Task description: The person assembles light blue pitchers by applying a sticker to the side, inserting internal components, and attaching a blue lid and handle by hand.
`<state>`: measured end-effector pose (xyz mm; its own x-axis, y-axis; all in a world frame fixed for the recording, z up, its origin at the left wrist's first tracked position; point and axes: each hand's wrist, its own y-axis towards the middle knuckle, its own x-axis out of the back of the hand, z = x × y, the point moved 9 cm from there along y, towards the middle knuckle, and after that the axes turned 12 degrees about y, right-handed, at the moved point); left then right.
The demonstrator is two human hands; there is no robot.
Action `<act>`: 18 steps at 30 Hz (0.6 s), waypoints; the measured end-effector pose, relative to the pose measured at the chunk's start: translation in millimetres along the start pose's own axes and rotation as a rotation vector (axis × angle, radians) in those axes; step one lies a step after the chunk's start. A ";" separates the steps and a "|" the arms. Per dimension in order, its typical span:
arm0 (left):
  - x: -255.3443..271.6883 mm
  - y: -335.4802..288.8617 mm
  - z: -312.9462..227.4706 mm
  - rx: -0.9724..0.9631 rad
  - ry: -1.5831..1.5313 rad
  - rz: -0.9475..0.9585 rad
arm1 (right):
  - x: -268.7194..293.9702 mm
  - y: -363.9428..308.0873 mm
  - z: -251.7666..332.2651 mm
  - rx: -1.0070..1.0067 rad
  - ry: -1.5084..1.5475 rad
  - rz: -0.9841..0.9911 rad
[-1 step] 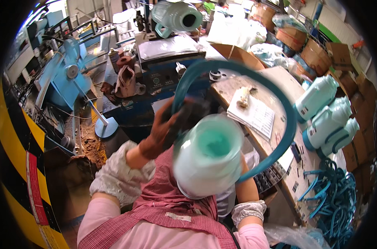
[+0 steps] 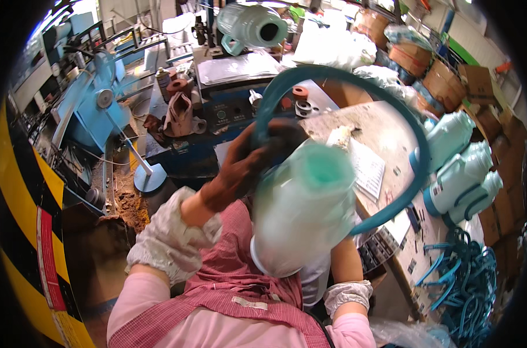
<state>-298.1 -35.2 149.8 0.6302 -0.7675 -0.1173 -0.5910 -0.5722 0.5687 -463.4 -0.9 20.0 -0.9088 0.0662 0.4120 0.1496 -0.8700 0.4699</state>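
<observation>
In front of my chest a pale mint-green vacuum flask body (image 2: 301,214), blurred by motion, tilts with its open mouth up and to the right. A big teal curved handle (image 2: 420,136) arcs over it, from the neck's left side round to its lower right. My left hand (image 2: 240,168), its fingers dark, is closed round the handle's left end beside the flask mouth. My right forearm (image 2: 346,264) reaches up behind the flask; the right hand is hidden there.
Several mint flasks (image 2: 461,180) stand on the workbench (image 2: 385,124) at right, near a heap of teal handles (image 2: 464,284). Papers (image 2: 368,168) lie closer in. A blue machine (image 2: 228,116) stands ahead, another flask (image 2: 249,26) lying above it. A striped post (image 2: 28,191) rises at left.
The flask and its handle have shifted up and to the right, and the flask leans further right. My left hand has moved along with them.
</observation>
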 end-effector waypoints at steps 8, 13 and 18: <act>109.2 -85.5 102.8 0.011 1.256 0.205 | 339.8 -39.1 -85.8 -0.397 -0.899 -0.632; 245.5 -393.2 153.8 0.823 1.454 -0.410 | 433.0 -72.8 -160.6 -0.621 -0.864 -0.548; 193.3 -726.2 51.3 1.233 1.736 -0.979 | 428.3 -62.7 -169.8 -0.671 -0.772 -0.674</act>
<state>227.0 217.1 -327.6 0.0972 0.2284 0.9687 0.5423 -0.8283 0.1408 -928.1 -1.0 34.4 -0.2232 0.6744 0.7038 -0.6994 -0.6137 0.3663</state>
